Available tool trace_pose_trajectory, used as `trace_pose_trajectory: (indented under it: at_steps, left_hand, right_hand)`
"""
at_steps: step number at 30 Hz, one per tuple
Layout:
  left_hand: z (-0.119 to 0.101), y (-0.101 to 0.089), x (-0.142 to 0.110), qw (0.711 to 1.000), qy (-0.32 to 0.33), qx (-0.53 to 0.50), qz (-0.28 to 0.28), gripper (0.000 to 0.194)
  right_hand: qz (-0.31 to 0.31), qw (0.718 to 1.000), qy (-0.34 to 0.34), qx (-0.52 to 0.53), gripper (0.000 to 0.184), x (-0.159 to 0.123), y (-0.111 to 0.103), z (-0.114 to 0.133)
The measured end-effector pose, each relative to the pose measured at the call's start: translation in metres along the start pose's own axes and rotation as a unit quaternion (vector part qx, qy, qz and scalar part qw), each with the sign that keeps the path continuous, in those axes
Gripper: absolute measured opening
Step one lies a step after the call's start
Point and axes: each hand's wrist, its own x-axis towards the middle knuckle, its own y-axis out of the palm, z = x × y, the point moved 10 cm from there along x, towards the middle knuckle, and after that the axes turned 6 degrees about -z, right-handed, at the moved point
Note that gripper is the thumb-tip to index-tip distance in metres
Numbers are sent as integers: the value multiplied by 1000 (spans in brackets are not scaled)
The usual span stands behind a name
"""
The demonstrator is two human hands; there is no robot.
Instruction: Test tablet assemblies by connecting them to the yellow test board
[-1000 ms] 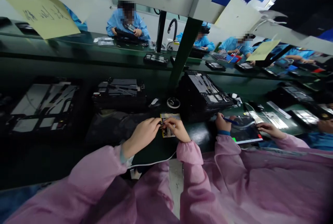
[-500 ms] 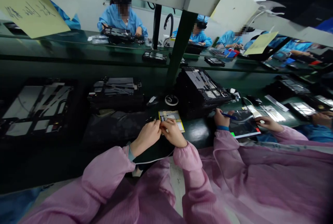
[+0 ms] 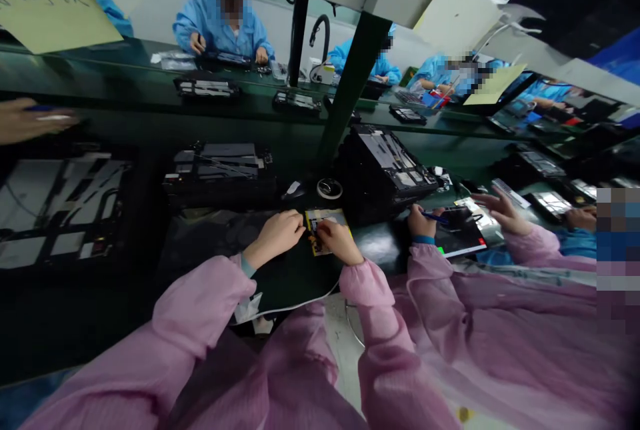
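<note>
Item: yellow-edged piece, one, flat on the dark green bench in front of me; all places below are given from it.

Item: my right hand, fingers bent and drawn together, tips down over the face of the yellow-edged piece. Whether anything is pinched there, I cannot tell; my own fingers cover the spot.

Item: my left hand, fingers curled inward, tips just beside the left edge of the yellow-edged piece. Whether they grip something small, I cannot tell.

Item: white-rimmed ring, one, just beyond the yellow-edged piece.

Item: small dark object with a white label, beyond it and to the left.

Item: stack of dark trays, beyond it to the right, with grey panels and strips on top.

Item: second stack, beyond it to the left, similar on top.

Item: dark glossy sheet, to its left, partly behind my left hand.

Item: white cable, on my side of it, along the bench edge.

Item: co-worker's hand, to its right, holding a blue pen-like tool by a black panel.
</note>
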Motion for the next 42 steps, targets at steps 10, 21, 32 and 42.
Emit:
trace_pose_trajectory:
  at_steps: [10, 21, 32, 42]
  left_hand:
    - [3, 34, 4, 1000, 2, 5, 19, 19]
    - [7, 47, 9, 999, -12, -34, 41, 28]
    - [27, -21, -17, 987, -39, -128, -90, 39]
    - [197, -63, -203, 891, -373, -105, -237, 49]
  right_hand:
    - [-21, 973, 75, -217, 23, -2, 15, 23]
    - [-4, 967, 77, -244, 24, 4, 17, 26]
    - [-138, 983, 7, -125, 21, -11, -29, 39]
    - [-155, 983, -101, 13, 25, -32, 31, 111]
